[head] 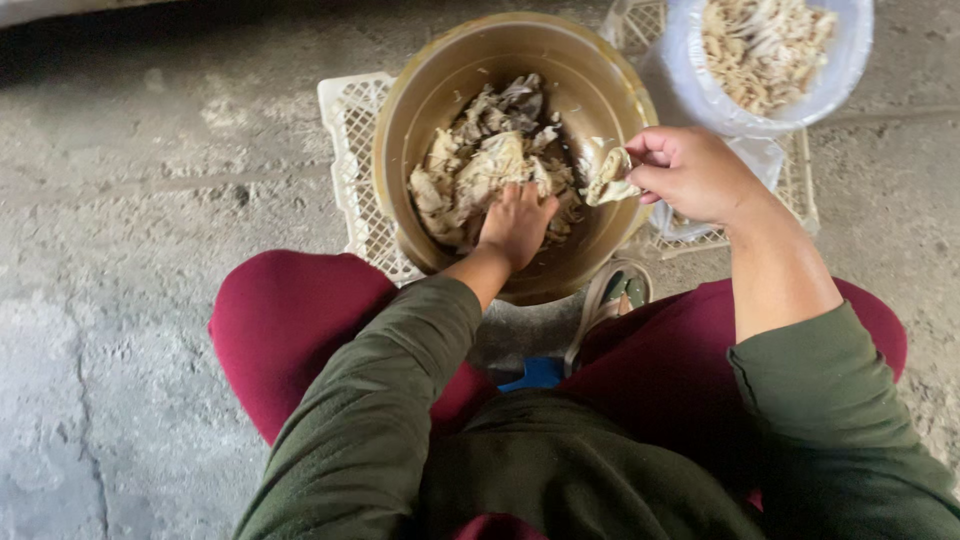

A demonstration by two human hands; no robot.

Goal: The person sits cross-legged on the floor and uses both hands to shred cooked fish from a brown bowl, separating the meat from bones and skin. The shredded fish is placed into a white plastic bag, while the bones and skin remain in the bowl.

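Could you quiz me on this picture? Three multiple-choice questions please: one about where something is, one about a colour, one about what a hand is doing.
1. Where does the clear bag of pale shredded pieces sit?
A. on the person's lap
B. on the white crate, beyond the right hand
C. inside the bowl

2. What colour are the person's trousers?
A. dark red
B. blue
C. white

3. What is the left hand doing?
A. resting on a knee
B. holding a knife
C. reaching into the pile in the brown bowl

Answers:
1 B, the bag lies at upper right on the crate lattice.
2 A, both legs show dark red.
3 C, its fingers lie among the pieces, while the right hand pinches one pale piece over the rim.
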